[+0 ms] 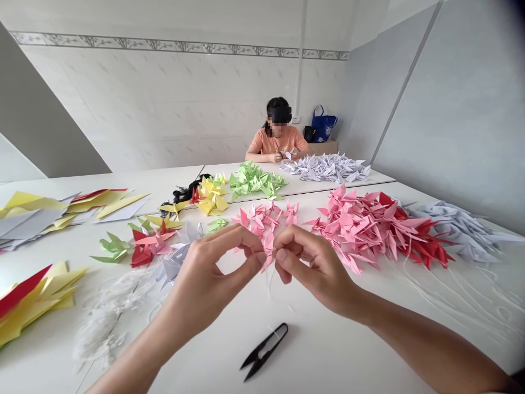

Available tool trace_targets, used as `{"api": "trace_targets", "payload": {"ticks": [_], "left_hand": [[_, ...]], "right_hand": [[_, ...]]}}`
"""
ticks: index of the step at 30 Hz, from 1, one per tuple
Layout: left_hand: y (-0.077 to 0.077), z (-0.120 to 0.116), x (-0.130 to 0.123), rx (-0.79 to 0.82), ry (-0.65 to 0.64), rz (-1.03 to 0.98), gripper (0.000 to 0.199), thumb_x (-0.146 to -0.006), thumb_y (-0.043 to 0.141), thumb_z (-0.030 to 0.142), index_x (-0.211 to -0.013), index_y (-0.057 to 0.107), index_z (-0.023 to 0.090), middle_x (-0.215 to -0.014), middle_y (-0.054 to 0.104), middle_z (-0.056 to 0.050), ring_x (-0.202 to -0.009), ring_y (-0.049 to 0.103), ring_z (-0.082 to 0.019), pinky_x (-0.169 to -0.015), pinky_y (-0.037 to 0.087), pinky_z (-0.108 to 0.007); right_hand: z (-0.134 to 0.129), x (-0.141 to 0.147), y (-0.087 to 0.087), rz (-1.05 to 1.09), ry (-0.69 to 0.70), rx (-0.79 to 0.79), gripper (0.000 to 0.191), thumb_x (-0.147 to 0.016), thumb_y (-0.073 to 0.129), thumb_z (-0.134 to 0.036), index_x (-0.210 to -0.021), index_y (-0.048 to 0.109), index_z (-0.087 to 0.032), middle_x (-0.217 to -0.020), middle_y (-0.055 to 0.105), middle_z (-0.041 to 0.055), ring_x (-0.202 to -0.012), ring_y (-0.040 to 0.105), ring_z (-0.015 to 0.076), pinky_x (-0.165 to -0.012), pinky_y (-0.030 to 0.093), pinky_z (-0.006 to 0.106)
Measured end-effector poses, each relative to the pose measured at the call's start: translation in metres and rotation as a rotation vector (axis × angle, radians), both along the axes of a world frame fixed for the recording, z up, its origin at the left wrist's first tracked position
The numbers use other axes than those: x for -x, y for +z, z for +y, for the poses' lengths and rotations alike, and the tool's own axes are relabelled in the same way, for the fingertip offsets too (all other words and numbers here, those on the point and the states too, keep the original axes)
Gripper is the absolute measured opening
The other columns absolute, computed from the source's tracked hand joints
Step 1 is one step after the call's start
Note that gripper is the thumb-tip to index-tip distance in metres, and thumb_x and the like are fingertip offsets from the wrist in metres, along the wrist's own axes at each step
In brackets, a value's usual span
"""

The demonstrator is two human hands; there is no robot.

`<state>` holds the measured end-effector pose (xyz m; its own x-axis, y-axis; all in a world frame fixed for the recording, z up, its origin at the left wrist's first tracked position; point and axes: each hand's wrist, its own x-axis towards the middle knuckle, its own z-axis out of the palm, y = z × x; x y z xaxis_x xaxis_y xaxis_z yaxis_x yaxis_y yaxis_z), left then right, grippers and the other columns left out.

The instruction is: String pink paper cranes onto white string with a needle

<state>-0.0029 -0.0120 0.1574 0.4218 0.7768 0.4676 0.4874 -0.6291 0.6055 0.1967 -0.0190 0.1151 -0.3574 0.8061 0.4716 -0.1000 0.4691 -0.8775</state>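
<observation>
My left grip [209, 273] and right grip [311, 268] pinch a pink paper crane [267, 253]; thread snips [263, 350] lie near on the tabletop [197, 361]; red-and-pink cranes [377, 230] heap beyond.

pink cranes [262, 219], grn cranes [254, 180], blu bag [324, 125]

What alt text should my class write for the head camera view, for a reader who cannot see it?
The left hand and right hand pinch a pink paper crane on white string above a white table, near black snips. Heaps of cranes in several colours lie around, and a person sits beyond, handling paper.
</observation>
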Motion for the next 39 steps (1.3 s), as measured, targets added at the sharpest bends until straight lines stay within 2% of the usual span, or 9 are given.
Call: {"api": "trace_targets", "payload": {"ticks": [7, 11, 15, 19, 22, 25, 29, 35, 39], "left_hand": [[0.009, 0.005, 0.021, 0.049, 0.067, -0.261, 0.018, -0.096, 0.065, 0.037, -0.086, 0.069, 0.023, -0.084, 0.067, -0.002, -0.079, 0.062, -0.016, -0.073, 0.049, -0.028], [0.006, 0.009, 0.026, 0.100, 0.048, -0.289, 0.029, -0.100, 0.056, 0.046, -0.086, 0.067, 0.023, -0.083, 0.063, -0.003, -0.081, 0.058, -0.018, -0.072, 0.047, -0.029], [0.002, 0.011, 0.021, 0.143, -0.082, -0.204, 0.038, -0.102, 0.050, 0.047, -0.076, 0.059, 0.021, -0.080, 0.058, -0.003, -0.076, 0.053, -0.016, -0.067, 0.043, -0.028], [0.004, 0.010, 0.019, 0.225, -0.202, -0.241, 0.045, -0.103, 0.049, 0.047, -0.067, 0.052, 0.020, -0.080, 0.057, -0.004, -0.086, 0.055, -0.018, -0.071, 0.045, -0.028], [0.008, 0.009, 0.022, 0.301, -0.269, -0.331, 0.046, -0.103, 0.049, 0.046, -0.066, 0.053, 0.019, -0.080, 0.061, -0.004, -0.082, 0.056, -0.017, -0.068, 0.047, -0.027], [0.011, 0.008, 0.024, 0.410, -0.331, -0.464, 0.044, -0.103, 0.050, 0.043, -0.066, 0.053, 0.019, -0.079, 0.064, -0.002, -0.065, 0.054, -0.012, -0.057, 0.045, -0.025], [0.013, 0.006, 0.024, 0.486, -0.350, -0.531, 0.041, -0.101, 0.054, 0.042, -0.067, 0.054, 0.019, -0.077, 0.063, -0.002, -0.059, 0.051, -0.011, -0.052, 0.045, -0.024], [0.021, 0.001, 0.028, 0.555, -0.417, -0.633, 0.047, -0.098, 0.058, 0.047, -0.063, 0.045, 0.019, -0.056, 0.034, 0.004, -0.047, 0.033, -0.008, -0.047, 0.041, -0.021], [0.027, 0.000, 0.039, 0.480, -0.411, -0.774, 0.036, -0.093, 0.066, 0.040, -0.067, 0.054, 0.019, -0.060, 0.040, 0.006, -0.039, 0.028, -0.004, -0.043, 0.038, -0.021]], "right_hand": [[0.008, 0.000, 0.000, 0.295, -0.013, 0.061, 0.014, -0.101, 0.061, -0.032, -0.091, 0.061, -0.022, -0.096, 0.066, 0.0017, -0.090, 0.067, 0.0141, -0.083, 0.056, 0.030], [0.011, 0.002, -0.002, 0.323, 0.036, 0.142, 0.018, -0.101, 0.060, -0.037, -0.090, 0.059, -0.023, -0.123, 0.068, 0.0045, -0.116, 0.064, 0.0187, -0.107, 0.049, 0.041], [0.009, 0.008, -0.004, 0.265, 0.254, 0.262, 0.022, -0.102, 0.058, -0.040, -0.089, 0.054, -0.022, -0.108, 0.070, 0.0051, -0.112, 0.064, 0.0179, -0.116, 0.040, 0.045], [0.007, 0.011, -0.008, 0.235, 0.485, 0.431, 0.026, -0.101, 0.060, -0.042, -0.088, 0.051, -0.021, -0.064, 0.044, -0.0081, -0.060, 0.052, 0.0096, -0.086, 0.054, 0.037], [0.009, 0.009, -0.009, 0.236, 0.404, 0.498, 0.030, -0.098, 0.064, -0.044, -0.086, 0.048, -0.022, -0.063, 0.031, -0.0096, -0.052, 0.023, 0.0066, -0.050, 0.031, 0.020], [0.012, 0.007, -0.009, 0.232, 0.295, 0.488, 0.032, -0.099, 0.062, -0.044, -0.083, 0.045, -0.022, -0.063, 0.027, -0.0093, -0.054, 0.015, 0.0074, -0.048, 0.016, 0.022], [0.013, 0.006, -0.008, 0.215, 0.250, 0.520, 0.030, -0.099, 0.061, -0.044, -0.087, 0.045, -0.023, -0.063, 0.025, -0.0095, -0.054, 0.013, 0.0079, -0.045, 0.013, 0.020], [0.018, 0.006, -0.015, 0.181, 0.206, 0.472, 0.029, -0.099, 0.060, -0.047, -0.089, 0.045, -0.025, -0.060, 0.022, -0.0107, -0.052, 0.012, 0.0074, -0.041, 0.013, 0.017], [0.024, 0.006, -0.021, 0.160, 0.179, 0.438, 0.029, -0.100, 0.059, -0.048, -0.090, 0.045, -0.025, -0.060, 0.023, -0.0108, -0.050, 0.014, 0.0069, -0.039, 0.014, 0.015]]}}
